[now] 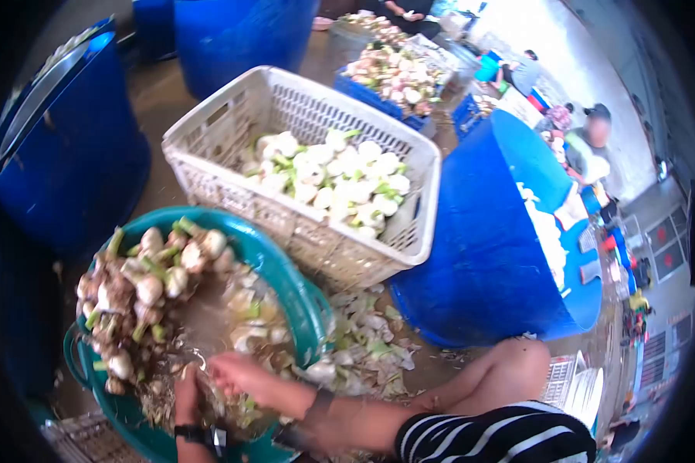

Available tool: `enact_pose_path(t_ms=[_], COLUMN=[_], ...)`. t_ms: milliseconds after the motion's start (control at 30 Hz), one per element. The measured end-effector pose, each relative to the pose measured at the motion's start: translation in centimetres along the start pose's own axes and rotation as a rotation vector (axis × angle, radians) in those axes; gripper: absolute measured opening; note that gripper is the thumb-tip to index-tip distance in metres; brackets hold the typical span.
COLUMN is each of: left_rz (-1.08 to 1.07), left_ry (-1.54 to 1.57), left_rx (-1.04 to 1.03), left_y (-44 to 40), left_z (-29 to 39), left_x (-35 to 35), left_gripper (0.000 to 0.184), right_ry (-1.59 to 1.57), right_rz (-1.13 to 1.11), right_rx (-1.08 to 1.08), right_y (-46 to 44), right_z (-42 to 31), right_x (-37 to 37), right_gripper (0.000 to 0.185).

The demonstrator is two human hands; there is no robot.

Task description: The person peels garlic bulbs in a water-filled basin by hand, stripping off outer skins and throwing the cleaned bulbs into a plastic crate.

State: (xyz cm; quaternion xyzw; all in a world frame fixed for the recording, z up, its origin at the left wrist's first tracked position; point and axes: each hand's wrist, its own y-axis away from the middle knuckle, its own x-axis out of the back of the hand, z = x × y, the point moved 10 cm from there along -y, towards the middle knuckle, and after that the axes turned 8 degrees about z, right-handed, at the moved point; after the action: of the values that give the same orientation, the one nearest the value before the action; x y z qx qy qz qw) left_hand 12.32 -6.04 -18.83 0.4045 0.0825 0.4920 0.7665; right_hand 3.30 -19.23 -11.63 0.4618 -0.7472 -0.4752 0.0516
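Both my hands are low inside a green plastic tub [305, 309], close together over wet peelings. My left hand [188, 393], with a dark band at the wrist, has its fingers bent around something small and hard to make out. Just to the right, my right hand [243, 378] is closed and blurred, its fingertips pointing at the left hand. What it grips, if anything, does not show. Unpeeled garlic bulbs [148, 289] with roots and cut green stems are heaped at the tub's left side. Loose skins [255, 312] lie in brownish water on the right.
Behind the tub stands a white slatted crate [286, 220] holding clean white garlic bulbs [324, 174]. A tilted blue barrel [471, 239] is to its right, more blue barrels [69, 147] to the left. Garlic skins [367, 339] litter the floor. Other people work farther back.
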Motion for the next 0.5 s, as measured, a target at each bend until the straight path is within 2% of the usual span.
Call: enact_pose_path(t_ms=[33,67,100,167,200,233,267,300,367,400,500], left_rz=[-0.15,-0.317,-0.169,-0.098,-0.122,-0.138,-0.052,-0.045,-0.007,-0.031,0.009], left_ry=[0.559,0.66,0.682,0.769,0.77,0.774,0.802,0.801,0.768,0.718,0.741], left_rx=[0.043,0.111,0.079,-0.067,-0.121,-0.178,-0.195,-0.196,-0.102,-0.073,0.014], left_y=[0.5,3.2,4.3,7.4,8.8,9.9,10.5,10.9,11.0,9.3,11.7], left_z=[-0.5,1.0,1.5,4.5,5.7,6.5,6.1,6.1,5.2,2.9,4.5], left_x=[-2.1,-3.1,-2.1,-1.2,-0.1,0.9,1.8,1.8,1.6,2.1,0.9], left_gripper=[0.029,0.028,0.026,0.026,0.031,0.035,0.036,0.036,0.036,0.036,0.032], right_ry=[0.109,0.341,0.646,0.879,0.875,0.977,1.078,1.075,1.152,1.147,1.015], right_rz=[0.133,0.098,0.157,0.176,0.186,0.092,-0.012,-0.019,-0.089,-0.091,-0.02], right_rx=[0.089,0.324,0.664,0.825,0.822,0.818,0.812,0.813,0.943,0.942,0.883], right_y=[0.5,-0.1,0.6,2.9,3.7,4.4,4.9,5.3,6.8,6.9,6.1], right_z=[-0.1,-0.6,-2.1,-3.1,-3.7,-4.1,-4.0,-4.3,-4.5,-4.2,-3.7], right_x=[0.2,-0.5,-1.4,-3.4,-3.5,-4.6,-5.6,-5.8,-7.0,-6.8,-5.3], right_gripper=[0.027,0.027,0.026,0.027,0.027,0.027,0.026,0.026,0.029,0.029,0.029])
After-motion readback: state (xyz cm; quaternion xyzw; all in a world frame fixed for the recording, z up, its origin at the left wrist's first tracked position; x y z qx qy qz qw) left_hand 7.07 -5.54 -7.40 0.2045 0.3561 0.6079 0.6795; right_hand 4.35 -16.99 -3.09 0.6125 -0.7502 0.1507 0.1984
